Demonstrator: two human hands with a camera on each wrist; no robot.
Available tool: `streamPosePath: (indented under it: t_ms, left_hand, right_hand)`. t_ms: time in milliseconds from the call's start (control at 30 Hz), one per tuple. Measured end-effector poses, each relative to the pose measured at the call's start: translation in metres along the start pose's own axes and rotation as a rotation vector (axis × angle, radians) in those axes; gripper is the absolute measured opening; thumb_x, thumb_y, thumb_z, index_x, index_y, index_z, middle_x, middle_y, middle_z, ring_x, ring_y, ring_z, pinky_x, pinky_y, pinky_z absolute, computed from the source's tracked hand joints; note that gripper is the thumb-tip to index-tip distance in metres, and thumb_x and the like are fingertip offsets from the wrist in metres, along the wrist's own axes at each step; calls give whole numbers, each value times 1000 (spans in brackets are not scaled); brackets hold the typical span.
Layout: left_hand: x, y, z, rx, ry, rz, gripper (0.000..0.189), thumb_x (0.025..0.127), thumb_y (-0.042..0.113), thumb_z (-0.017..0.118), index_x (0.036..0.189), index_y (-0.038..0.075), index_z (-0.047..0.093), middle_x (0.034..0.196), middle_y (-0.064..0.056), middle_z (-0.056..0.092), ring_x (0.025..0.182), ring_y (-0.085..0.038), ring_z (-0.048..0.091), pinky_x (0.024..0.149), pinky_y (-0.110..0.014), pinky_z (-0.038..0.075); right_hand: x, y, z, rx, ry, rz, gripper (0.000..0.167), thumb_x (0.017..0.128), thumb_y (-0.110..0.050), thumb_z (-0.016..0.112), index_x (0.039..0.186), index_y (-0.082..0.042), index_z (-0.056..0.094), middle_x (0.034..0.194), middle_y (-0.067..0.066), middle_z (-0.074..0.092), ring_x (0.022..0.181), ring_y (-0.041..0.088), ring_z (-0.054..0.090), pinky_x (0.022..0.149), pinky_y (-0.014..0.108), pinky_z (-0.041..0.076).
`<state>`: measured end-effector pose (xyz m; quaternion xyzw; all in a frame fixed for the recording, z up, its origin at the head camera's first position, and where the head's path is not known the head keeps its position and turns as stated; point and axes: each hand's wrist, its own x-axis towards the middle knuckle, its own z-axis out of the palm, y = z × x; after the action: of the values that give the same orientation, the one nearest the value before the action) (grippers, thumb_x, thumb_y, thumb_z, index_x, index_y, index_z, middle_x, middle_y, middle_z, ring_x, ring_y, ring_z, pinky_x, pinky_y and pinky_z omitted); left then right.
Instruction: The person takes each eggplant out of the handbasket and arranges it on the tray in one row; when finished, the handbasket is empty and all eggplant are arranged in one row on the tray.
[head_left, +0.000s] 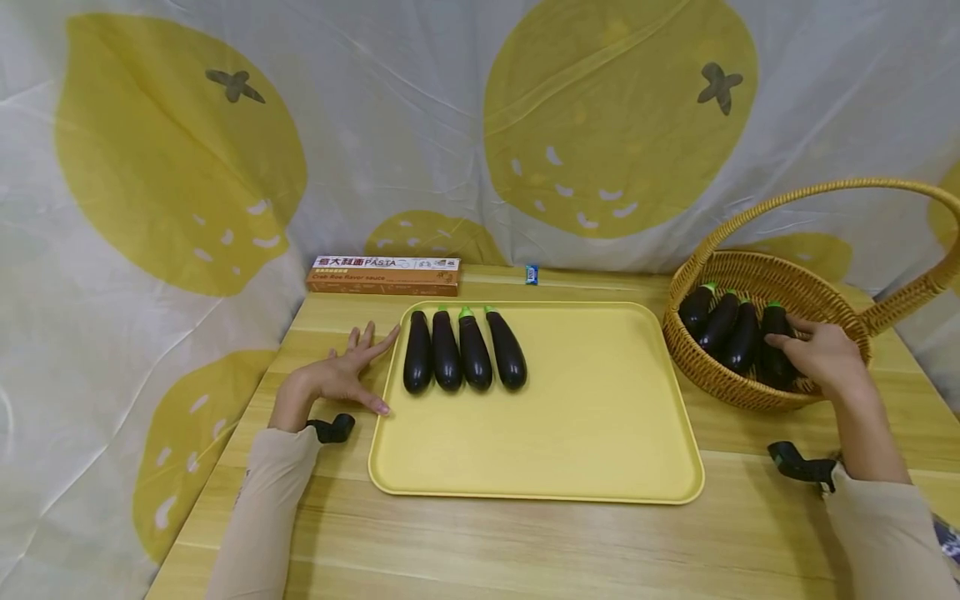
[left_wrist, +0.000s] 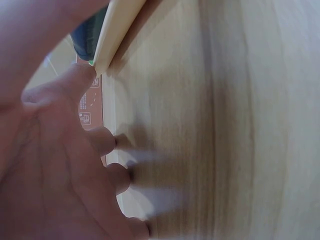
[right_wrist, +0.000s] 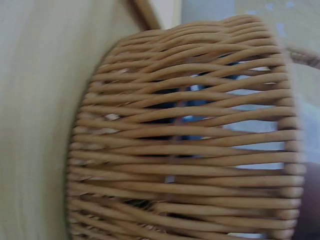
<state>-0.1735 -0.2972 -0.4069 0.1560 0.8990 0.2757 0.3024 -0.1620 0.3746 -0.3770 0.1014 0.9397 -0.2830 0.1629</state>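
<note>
A row of several dark eggplants (head_left: 475,354) with green stem ends lies along the left part of a yellow tray (head_left: 577,450). My left hand (head_left: 339,377), fingers spread, touches the tray's left rim with its thumb and index finger; in the left wrist view its fingertips (left_wrist: 104,141) rest low over the wood. On the right, a wicker basket (head_left: 757,398) holds more eggplants (head_left: 717,321). My right hand (head_left: 825,354) reaches inside and grips the rightmost eggplant (head_left: 775,360) between thumb and fingers. The basket wall (right_wrist: 185,140) hides most of this in the right wrist view.
A pasta box (head_left: 384,277) lies behind the tray's left corner, and a small blue packet (head_left: 532,274) sits near the table's back edge. The basket's tall handle (head_left: 817,193) arches over its opening. A lemon-print cloth (head_left: 420,125) hangs behind the wooden table (head_left: 480,550).
</note>
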Motion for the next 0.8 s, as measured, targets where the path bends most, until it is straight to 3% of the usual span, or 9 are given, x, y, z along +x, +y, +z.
streamPosePath:
  t_ms: [33,67,133,267,300,367,400,567,800]
  left_hand:
    - [0,0,0,1,0,0,135,76,42,91,168,19,-5,164,-29,-33,151,-52,-33,111,-82,-19]
    - [0,0,0,2,0,-1,135,76,42,91,168,19,-5,164,-29,-33,151,-52,-33,111,-82,-19]
    - [0,0,0,3,-1,-2,135,76,43,91,168,19,-5,164,-29,-33,151,-52,-33,111,-82,-18]
    - [1,0,0,0,-4,-4,135,76,43,91,168,20,-5,164,-29,-33,150,-51,-34,111,-82,-18]
    - [0,0,0,-1,-4,-5,135,76,43,91,168,20,-6,164,-28,-33,150,-51,-34,111,-82,-19]
    - [0,0,-1,-2,-2,-5,135,76,42,91,168,21,-6,164,-28,-33,150,-51,-34,111,-81,-19]
    - [0,0,-1,-2,-1,-5,135,76,42,92,168,21,-5,164,-28,-33,150,-51,-34,111,-81,-19]
    - [-1,2,-1,-3,-3,-7,135,76,43,91,168,20,-5,164,-28,-33,150,-52,-33,112,-81,-19]
    - [-1,1,1,4,0,-4,135,76,43,91,168,20,-5,165,-28,-33,150,-52,-33,111,-81,-19]
  right_hand:
    - [-2,-1,-2,18,5,-7,80,109,-50,37,161,1,4,150,50,26,128,71,31,91,67,46]
    - [-4,-1,-2,42,16,-17,81,108,-52,38,162,-1,5,151,48,31,123,68,40,89,66,47]
    - [-7,-4,-3,102,29,-28,81,108,-53,40,164,-5,8,126,40,61,100,55,57,78,60,50]
    - [-17,-12,-7,229,-20,-74,80,106,-57,45,166,-15,12,145,36,50,92,43,58,81,57,51]
    - [-20,-15,-9,263,-40,-84,80,106,-57,46,166,-18,11,155,36,41,109,50,56,91,64,48]
    - [-27,-20,-10,296,-71,-111,78,106,-56,46,166,-22,11,172,26,-3,136,59,35,104,74,36]
    - [-30,-23,-10,308,-79,-126,76,106,-55,47,166,-24,11,172,24,-5,142,63,25,107,77,30]
    - [-47,-30,-9,269,-94,-216,67,109,-44,50,166,-28,20,175,11,4,148,60,20,104,79,31]
    - [-63,-40,-3,311,-181,-345,58,109,-30,53,163,-29,33,169,-19,21,158,49,-1,109,84,16]
